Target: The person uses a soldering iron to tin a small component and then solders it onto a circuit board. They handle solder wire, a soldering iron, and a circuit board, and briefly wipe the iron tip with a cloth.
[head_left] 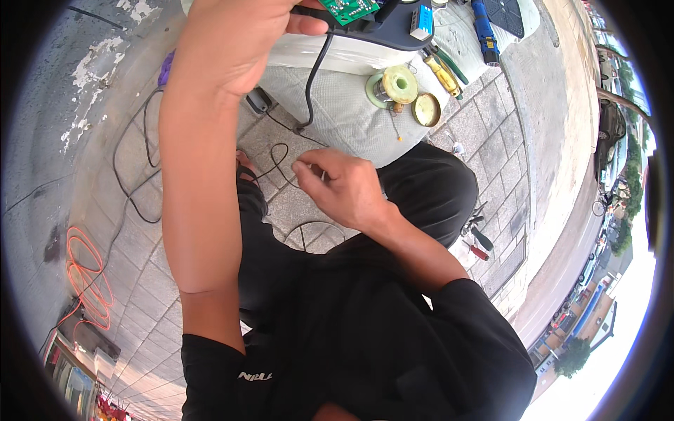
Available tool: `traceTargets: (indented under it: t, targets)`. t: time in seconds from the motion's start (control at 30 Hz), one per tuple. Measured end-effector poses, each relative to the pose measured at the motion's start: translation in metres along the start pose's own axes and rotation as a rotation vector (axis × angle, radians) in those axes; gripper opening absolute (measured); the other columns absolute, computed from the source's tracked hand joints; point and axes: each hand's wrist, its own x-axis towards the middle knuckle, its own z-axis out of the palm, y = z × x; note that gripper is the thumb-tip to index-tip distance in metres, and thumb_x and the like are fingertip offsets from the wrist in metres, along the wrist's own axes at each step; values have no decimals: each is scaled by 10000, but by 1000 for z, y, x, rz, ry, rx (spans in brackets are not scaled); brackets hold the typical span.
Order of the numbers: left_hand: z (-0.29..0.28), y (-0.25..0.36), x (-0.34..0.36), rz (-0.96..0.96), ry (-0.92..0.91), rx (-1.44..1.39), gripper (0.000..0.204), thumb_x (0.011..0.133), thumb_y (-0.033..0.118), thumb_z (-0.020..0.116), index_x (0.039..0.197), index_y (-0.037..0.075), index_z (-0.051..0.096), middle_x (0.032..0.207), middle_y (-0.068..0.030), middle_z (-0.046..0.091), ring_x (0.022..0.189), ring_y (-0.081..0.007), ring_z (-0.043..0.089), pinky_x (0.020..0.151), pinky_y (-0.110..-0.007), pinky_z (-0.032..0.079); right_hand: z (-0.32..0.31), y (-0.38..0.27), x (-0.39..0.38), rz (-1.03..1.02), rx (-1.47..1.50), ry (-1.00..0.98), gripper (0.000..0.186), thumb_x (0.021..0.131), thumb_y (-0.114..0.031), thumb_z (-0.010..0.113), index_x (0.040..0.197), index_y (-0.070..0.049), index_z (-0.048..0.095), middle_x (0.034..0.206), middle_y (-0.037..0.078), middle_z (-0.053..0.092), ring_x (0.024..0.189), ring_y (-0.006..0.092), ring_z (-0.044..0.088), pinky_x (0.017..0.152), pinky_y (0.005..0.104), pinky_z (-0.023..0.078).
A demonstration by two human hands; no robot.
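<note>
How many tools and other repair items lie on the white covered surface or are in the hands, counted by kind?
Green circuit board, at the left hand: 1
Thin black wire, pinched by the right hand: 1
Solder spool: 1
Round tin: 1
Yellow-handled screwdriver: 1
Blue tool: 1
Total: 6

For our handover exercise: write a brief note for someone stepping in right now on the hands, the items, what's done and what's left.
Left hand: raised, gripping the dark device with the green circuit board.
Right hand: pinching a thin black wire over the paving.
Solder spool, round tin and yellow-handled screwdriver lie on the white mesh cloth.
Done: board exposed.
Left: cannot tell; no joint is visible.
</note>
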Motion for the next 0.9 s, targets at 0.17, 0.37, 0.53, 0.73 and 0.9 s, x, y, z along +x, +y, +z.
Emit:
traceTargets:
  t: [0.17, 0.37, 0.53, 0.73, 0.9]
  targets:
    - [-2, -4, 3, -30, -4, 11, 253, 1003, 71, 668, 1248, 10, 654, 1014, -47, 736, 791, -108, 682, 610, -240, 574, -100, 26, 14, -48, -525, 407, 394, 886, -236, 802, 1205, -32, 695, 1043, 164, 688, 986, 347, 689, 816, 446, 566]
    - [2, -6, 4, -41, 5, 21, 253, 1005, 82, 665, 1254, 39, 659, 1011, -32, 737, 798, -114, 686, 600, -242, 564, -114, 51, 52, 118, -589, 226, 686, 850, -342, 800, 1407, -7, 580, 1233, 215, 694, 1132, 394, 649, 939, 500, 539]
    - [3, -6, 2, -48, 48, 37, 255, 1007, 91, 659, 1258, 47, 658, 1019, -30, 737, 799, -111, 681, 586, -237, 554, -126, 54, 42, -72, -368, 63, 674, 859, -237, 806, 1456, -48, 560, 1305, 229, 653, 1218, 391, 639, 1049, 446, 507]
    - [5, -7, 2, 5, 45, 77, 216, 995, 124, 670, 1206, 79, 682, 956, 13, 702, 779, -83, 631, 588, -230, 535, -128, 55, 25, -155, -355, -227, 755, 835, -92, 795, 1527, -108, 493, 1242, 170, 614, 1023, 357, 657, 922, 426, 552]
    - [0, -8, 0, 26, 43, 91, 145, 988, 132, 673, 1129, 104, 695, 914, 21, 710, 749, -77, 632, 596, -231, 520, -93, 49, -35, 145, -297, 132, 709, 866, -209, 793, 1462, -33, 451, 1272, 231, 570, 990, 404, 684, 859, 479, 564]
